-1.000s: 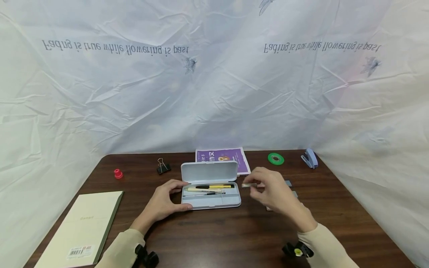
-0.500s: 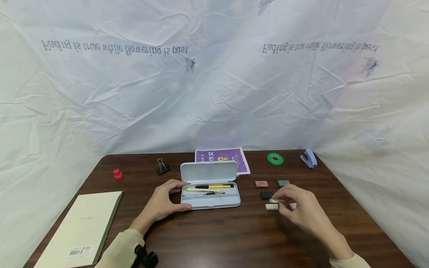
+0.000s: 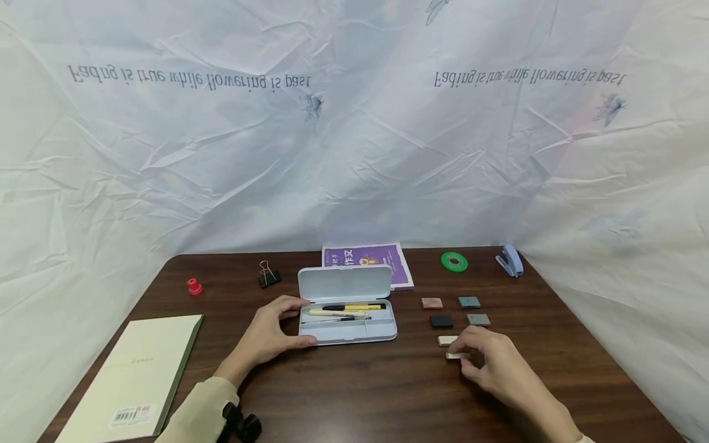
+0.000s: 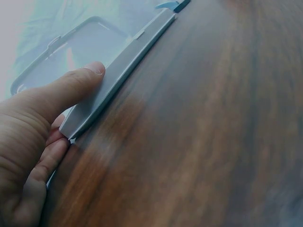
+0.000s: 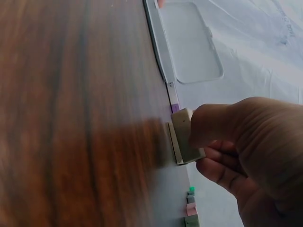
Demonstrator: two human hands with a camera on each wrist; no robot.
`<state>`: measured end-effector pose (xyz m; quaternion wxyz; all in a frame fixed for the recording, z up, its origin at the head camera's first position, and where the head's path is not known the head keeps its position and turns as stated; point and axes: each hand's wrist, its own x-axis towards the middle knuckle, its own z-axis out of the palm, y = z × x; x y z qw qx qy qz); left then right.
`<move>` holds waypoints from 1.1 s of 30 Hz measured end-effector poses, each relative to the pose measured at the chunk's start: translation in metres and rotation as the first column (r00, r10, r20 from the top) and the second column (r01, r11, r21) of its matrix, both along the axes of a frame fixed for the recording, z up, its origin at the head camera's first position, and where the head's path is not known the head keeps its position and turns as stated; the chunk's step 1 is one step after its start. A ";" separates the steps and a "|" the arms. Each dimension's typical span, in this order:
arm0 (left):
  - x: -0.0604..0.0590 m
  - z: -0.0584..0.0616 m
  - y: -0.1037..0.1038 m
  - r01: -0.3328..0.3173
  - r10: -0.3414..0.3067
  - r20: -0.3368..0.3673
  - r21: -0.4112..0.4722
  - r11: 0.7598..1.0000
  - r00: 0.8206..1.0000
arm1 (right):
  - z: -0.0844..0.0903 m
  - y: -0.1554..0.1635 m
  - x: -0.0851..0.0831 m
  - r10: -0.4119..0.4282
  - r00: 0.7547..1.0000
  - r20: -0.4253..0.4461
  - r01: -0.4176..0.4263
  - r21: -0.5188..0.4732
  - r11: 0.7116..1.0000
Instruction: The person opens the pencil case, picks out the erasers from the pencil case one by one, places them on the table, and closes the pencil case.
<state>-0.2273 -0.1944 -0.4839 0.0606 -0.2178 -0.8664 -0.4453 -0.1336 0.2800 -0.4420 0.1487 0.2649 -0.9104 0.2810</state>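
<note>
Right hand now pinches a beige eraser nearer; left hand still grips the pencil case.

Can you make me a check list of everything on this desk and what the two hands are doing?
Surface: dark wood table.
Job's things: open pencil case with pens inside; small erasers laid out beside it.
Clutter: notebook, purple booklet, green tape roll, stapler, binder clip, red cap.
Hands: left hand holds the case's end; right hand pinches a cream eraser.
Cables: nothing seen.
Surroundings: wrinkled white sheet with printed words.
</note>
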 end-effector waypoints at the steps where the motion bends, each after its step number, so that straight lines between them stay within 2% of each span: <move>1: 0.000 0.000 0.000 0.001 -0.001 -0.001 -0.002 1.000 1.000 | 0.000 0.000 0.000 0.002 1.000 0.004 -0.002 0.004 1.000; 7: -0.001 0.000 0.000 0.001 -0.001 0.006 -0.001 1.000 1.000 | -0.002 0.003 -0.002 0.026 0.999 0.020 -0.026 0.022 0.999; 15: 0.000 0.002 -0.001 -0.002 0.002 0.005 -0.002 1.000 1.000 | 0.002 0.005 -0.004 0.067 0.991 0.116 -0.071 0.034 0.997; 20: 0.001 0.003 -0.001 -0.003 0.003 0.006 -0.004 1.000 1.000 | 0.003 0.005 -0.005 0.082 0.988 0.127 -0.090 0.055 0.994; 28: 0.002 0.003 0.000 -0.001 0.001 0.019 -0.003 1.000 1.000 | 0.006 0.007 -0.002 0.066 0.993 0.101 -0.072 0.056 0.996; 33: 0.002 0.003 0.001 -0.006 0.006 0.023 -0.008 1.000 1.000 | 0.014 0.000 -0.003 0.042 0.999 -0.026 -0.041 0.011 0.999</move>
